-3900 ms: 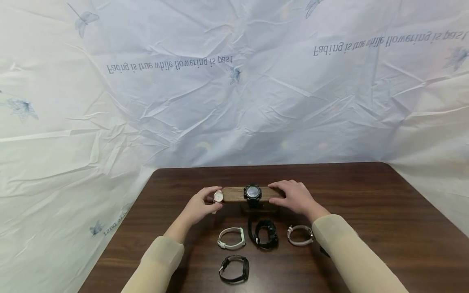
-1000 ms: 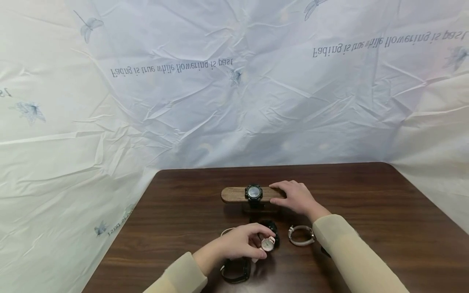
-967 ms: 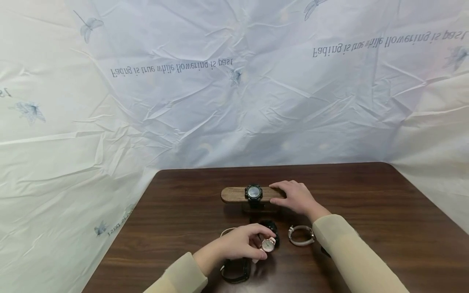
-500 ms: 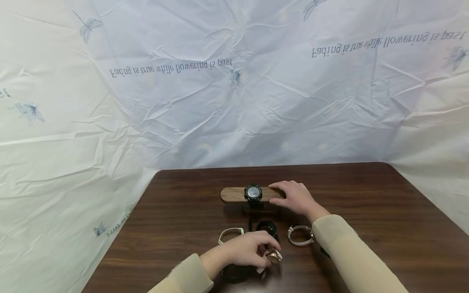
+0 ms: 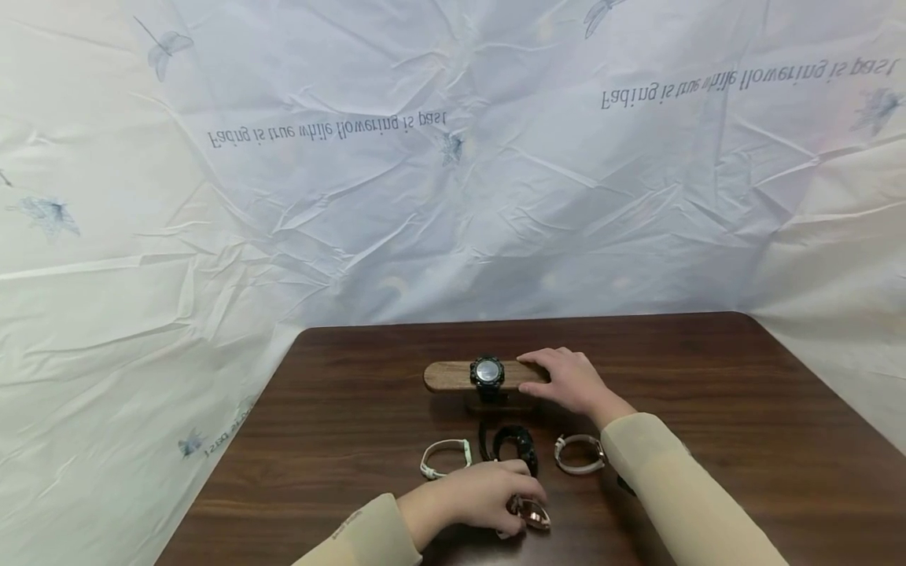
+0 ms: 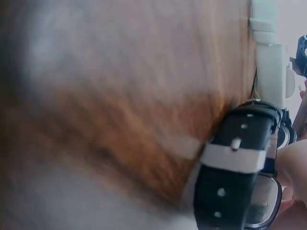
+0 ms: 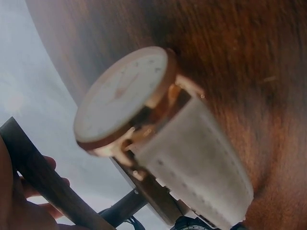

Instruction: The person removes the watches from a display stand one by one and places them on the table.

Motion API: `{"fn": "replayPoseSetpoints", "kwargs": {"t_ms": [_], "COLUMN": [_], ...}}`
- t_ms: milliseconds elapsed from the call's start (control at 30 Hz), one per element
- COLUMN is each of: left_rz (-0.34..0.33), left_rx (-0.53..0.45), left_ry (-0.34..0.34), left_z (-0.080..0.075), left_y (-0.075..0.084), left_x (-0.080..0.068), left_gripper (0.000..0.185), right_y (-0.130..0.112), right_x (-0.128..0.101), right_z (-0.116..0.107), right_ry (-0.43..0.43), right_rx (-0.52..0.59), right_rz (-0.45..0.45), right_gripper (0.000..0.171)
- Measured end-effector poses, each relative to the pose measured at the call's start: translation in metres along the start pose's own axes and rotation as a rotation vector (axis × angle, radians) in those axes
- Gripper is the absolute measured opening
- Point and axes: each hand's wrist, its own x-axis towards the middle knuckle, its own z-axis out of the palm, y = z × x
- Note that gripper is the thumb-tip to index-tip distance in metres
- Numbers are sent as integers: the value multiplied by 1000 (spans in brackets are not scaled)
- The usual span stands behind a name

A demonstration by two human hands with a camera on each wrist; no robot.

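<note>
**Left hand sets a rose-gold watch down at the table's near edge**

The left hand (image 5: 476,495) curls its fingers round a rose-gold watch (image 5: 532,514), which lies low on the dark wooden table (image 5: 708,369) near its front edge. The right hand (image 5: 569,380) rests with relaxed fingers on the right end of a wooden stand (image 5: 446,376), holding nothing. A black watch (image 5: 487,373) sits strapped round the stand's middle. Between the two hands lie a white watch (image 5: 444,457), a black strap watch (image 5: 511,446) and a pale-strap watch (image 5: 579,453). A crumpled white sheet (image 5: 425,196) hangs behind.
</note>
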Motion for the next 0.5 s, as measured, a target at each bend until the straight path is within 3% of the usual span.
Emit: {"fn": "replayPoseSetpoints", "kwargs": {"t_ms": [333,500], "left_rz": [-10,32], "left_rx": [3,35], "left_ry": [-6,18], "left_z": [2,0], "left_y": [-3,-1], "left_x": [-3,-4], "left_gripper": [40,26], "right_y": [-2,0], "right_x": [0,0], "right_z": [-1,0], "right_ry": [-8,-5], "right_rx": [4,7], "right_rz": [4,6], "right_gripper": [56,57]}}
